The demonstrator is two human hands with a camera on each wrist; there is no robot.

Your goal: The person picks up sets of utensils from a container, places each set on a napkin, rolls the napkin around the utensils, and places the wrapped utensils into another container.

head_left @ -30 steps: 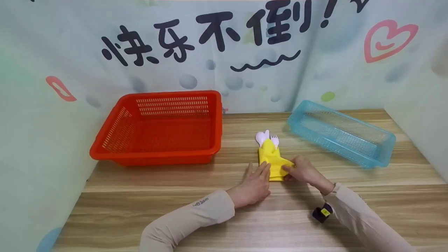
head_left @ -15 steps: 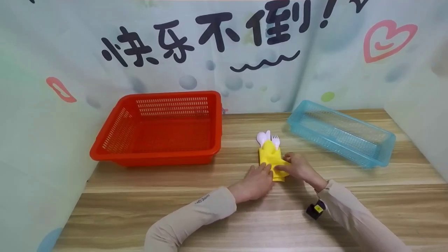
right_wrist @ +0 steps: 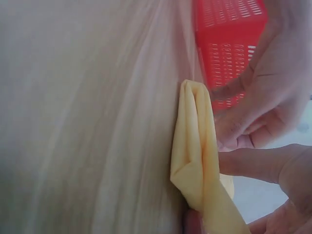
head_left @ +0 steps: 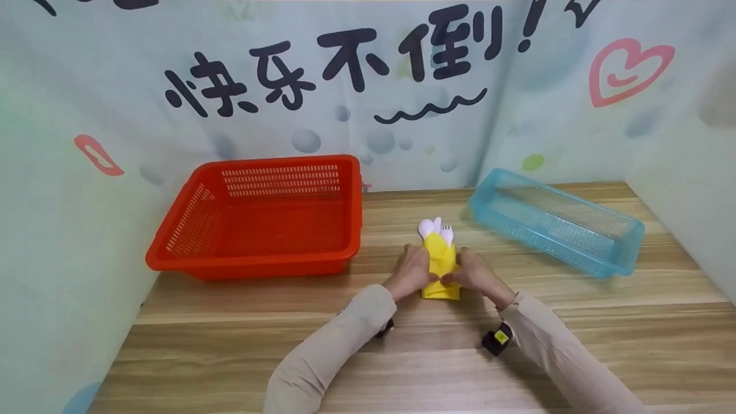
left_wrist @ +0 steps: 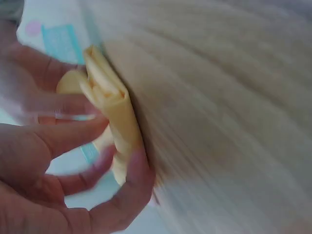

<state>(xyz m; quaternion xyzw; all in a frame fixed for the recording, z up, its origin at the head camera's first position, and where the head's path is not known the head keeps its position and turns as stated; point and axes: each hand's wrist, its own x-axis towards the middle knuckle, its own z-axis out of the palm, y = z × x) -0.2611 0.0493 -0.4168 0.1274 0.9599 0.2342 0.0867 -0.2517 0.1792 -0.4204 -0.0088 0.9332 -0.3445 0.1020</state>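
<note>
Left of yellow cloth, red basket

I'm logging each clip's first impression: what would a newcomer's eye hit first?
The slotted red plastic basket, back left on the wood-grain table, probably strikes first, with the black lettering on the pale backdrop. Then comes the folded yellow cloth near mid-table, held by the left hand and right hand, lilac cutlery poking from its far end.
</note>
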